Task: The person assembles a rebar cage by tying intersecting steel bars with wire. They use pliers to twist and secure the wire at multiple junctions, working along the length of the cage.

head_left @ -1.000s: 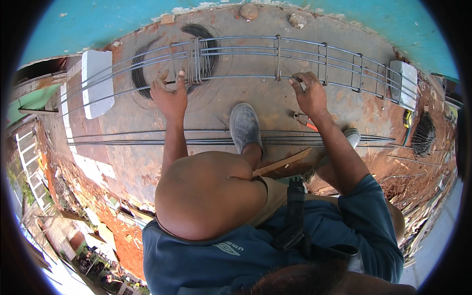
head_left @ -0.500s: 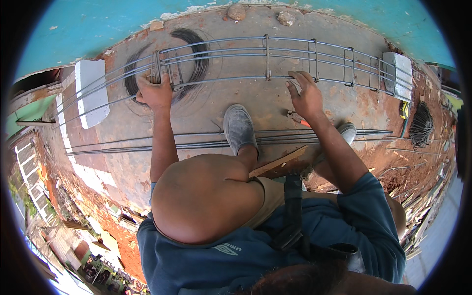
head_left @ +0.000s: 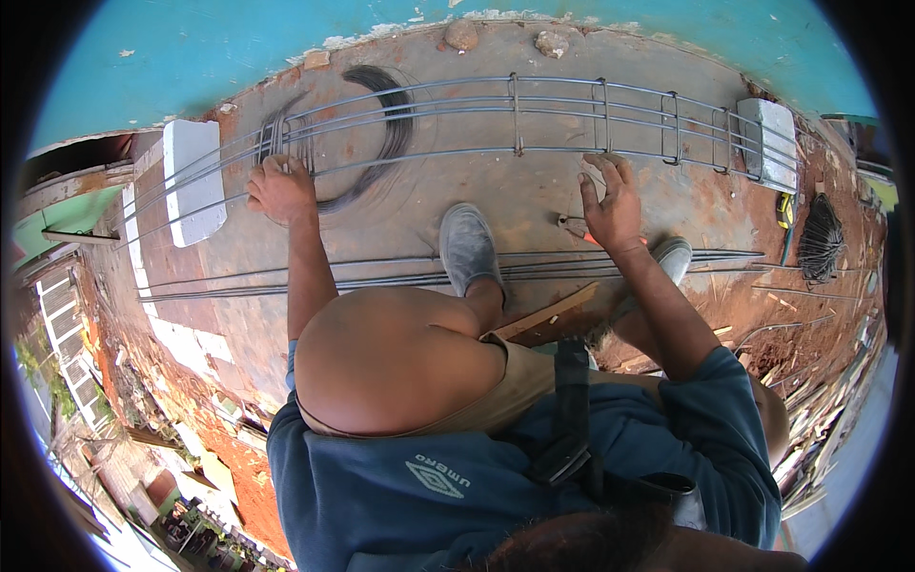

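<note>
A long rebar cage (head_left: 515, 114) lies across two white blocks, with several stirrups tied along its right half. My left hand (head_left: 279, 188) is closed around the cage's near bar at the left end, right by a bunch of loose stirrups (head_left: 270, 141). My right hand (head_left: 610, 195) grips the same near bar further right, fingers curled over it. Orange-handled pliers (head_left: 572, 227) lie on the ground just beside that hand. I am crouched, with one grey shoe (head_left: 467, 243) between my hands.
White blocks (head_left: 191, 181) (head_left: 770, 143) hold up the cage ends. A dark coil of tie wire (head_left: 386, 133) lies under the cage. Loose long bars (head_left: 362, 278) run across the ground by my feet. A wooden strip (head_left: 548, 319), a stirrup pile (head_left: 820, 238) and a blue wall (head_left: 286, 48) surround them.
My left hand has slid left along the cage, from near the wire coil to the left end by the loose stirrups. The right hand has stayed on the near bar.
</note>
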`<state>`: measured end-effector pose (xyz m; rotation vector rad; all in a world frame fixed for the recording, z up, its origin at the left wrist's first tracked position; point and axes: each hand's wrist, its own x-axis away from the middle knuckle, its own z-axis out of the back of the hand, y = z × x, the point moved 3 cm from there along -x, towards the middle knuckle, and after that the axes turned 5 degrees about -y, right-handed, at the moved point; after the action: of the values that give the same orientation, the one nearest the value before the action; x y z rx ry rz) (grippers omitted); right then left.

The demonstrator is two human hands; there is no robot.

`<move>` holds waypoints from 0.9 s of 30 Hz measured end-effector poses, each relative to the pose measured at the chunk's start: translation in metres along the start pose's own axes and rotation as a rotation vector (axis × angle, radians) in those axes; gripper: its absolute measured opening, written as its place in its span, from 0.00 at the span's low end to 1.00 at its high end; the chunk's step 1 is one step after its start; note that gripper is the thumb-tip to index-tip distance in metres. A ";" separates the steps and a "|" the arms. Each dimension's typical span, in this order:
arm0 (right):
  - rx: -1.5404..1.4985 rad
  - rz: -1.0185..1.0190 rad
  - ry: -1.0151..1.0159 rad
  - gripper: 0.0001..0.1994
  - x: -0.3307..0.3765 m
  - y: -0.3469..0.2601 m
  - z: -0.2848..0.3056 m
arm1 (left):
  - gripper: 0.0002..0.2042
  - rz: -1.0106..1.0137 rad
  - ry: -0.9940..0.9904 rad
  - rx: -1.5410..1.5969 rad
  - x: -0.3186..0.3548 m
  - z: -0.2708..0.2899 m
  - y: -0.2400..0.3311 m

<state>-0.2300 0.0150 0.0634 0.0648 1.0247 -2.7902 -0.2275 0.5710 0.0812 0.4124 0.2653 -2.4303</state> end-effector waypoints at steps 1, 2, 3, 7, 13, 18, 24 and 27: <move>-0.017 -0.014 -0.009 0.17 0.002 -0.003 0.002 | 0.18 0.022 -0.032 0.007 -0.001 0.004 0.002; -0.034 -0.028 -0.017 0.17 0.004 -0.008 0.002 | 0.16 0.046 -0.031 0.036 -0.003 0.003 -0.001; -0.051 -0.041 -0.026 0.16 0.007 -0.012 0.003 | 0.14 0.070 -0.030 0.065 -0.006 0.000 -0.007; -0.109 -0.046 -0.052 0.16 0.018 -0.021 0.007 | 0.12 0.082 -0.167 0.144 -0.016 0.001 -0.016; -0.135 -0.083 -0.104 0.13 0.040 -0.011 0.004 | 0.16 -0.054 -0.248 0.203 0.007 0.034 0.032; -0.153 -0.081 -0.275 0.11 0.064 -0.010 -0.007 | 0.18 -0.117 -0.496 0.410 0.038 0.027 0.089; -0.128 -0.120 -0.390 0.13 0.085 -0.030 -0.016 | 0.19 -0.135 -0.559 0.383 0.054 0.039 0.128; -0.111 -0.165 -0.448 0.15 0.096 -0.035 -0.013 | 0.19 -0.157 -0.588 0.419 0.056 0.032 0.129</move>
<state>-0.3306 0.0358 0.0662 -0.6534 1.0979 -2.6878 -0.1937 0.4304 0.0803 -0.1674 -0.4872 -2.6299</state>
